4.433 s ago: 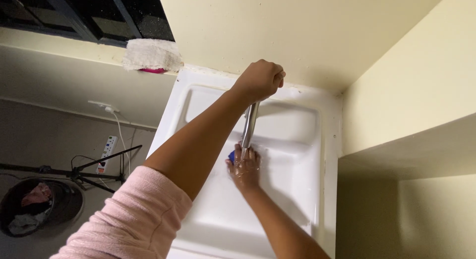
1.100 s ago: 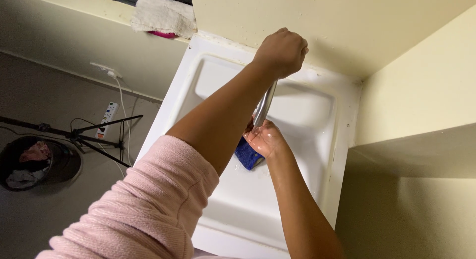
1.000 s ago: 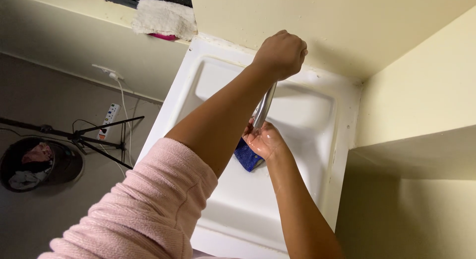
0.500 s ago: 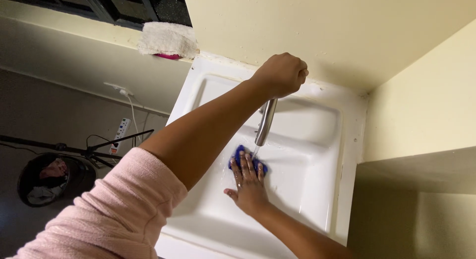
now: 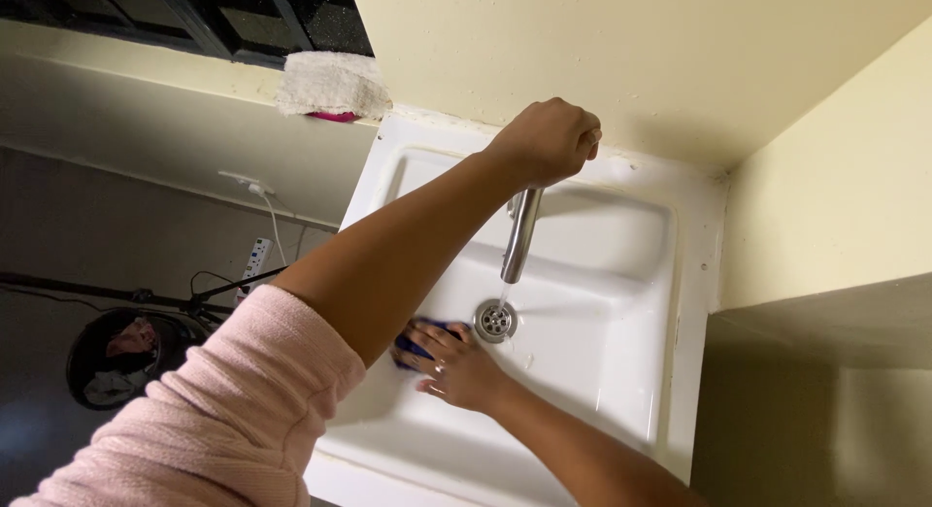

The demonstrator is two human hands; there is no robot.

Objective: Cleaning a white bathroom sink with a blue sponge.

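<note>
Pale yellow walls close in on a white square sink [image 5: 670,303] set into a corner, with a dark window above its left side. On the ledge under that window lies one folded off-white cloth [image 5: 330,83] with something pink peeking out beneath it. Down on the floor to the left I count one white power strip [image 5: 258,258] with a cord running up the wall, one black tripod [image 5: 146,295] lying low, and one round dark bin [image 5: 121,357] with crumpled stuff inside. No packages or signs show anywhere.

One steel faucet spout [image 5: 521,234] reaches out over the basin, and a thin stream of water falls from it onto the single round metal drain [image 5: 494,319]. The person's left hand [image 5: 544,138], at the end of a pink-sleeved arm, is curled into a fist over the tap handle at the back of the sink, fingers tight together. The right hand [image 5: 456,366] lies flat in the basin, fingers slightly spread, pressing one blue sponge [image 5: 416,338] against the white bottom just left of the drain; the left forearm hides part of the sponge.
</note>
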